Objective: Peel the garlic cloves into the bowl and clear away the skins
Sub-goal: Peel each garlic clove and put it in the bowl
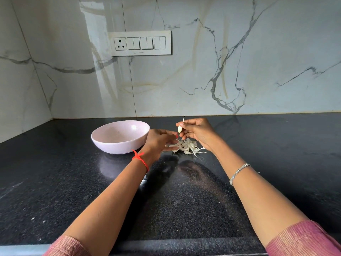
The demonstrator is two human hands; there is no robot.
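A pale pink bowl (110,145) stands on the black counter, left of my hands. Just right of it lies a small heap of garlic cloves (188,146) with long thin stems. My right hand (197,132) is raised above the heap and pinches one garlic clove (179,129) between thumb and fingertips, its thin stem sticking up. My left hand (159,141) hovers between the bowl and the heap, its fingers stretched toward the cloves and holding nothing.
The black speckled counter (73,191) runs from the front edge back to a white marble wall, with a corner at far left. A switch panel (140,43) is set in the wall above the bowl.
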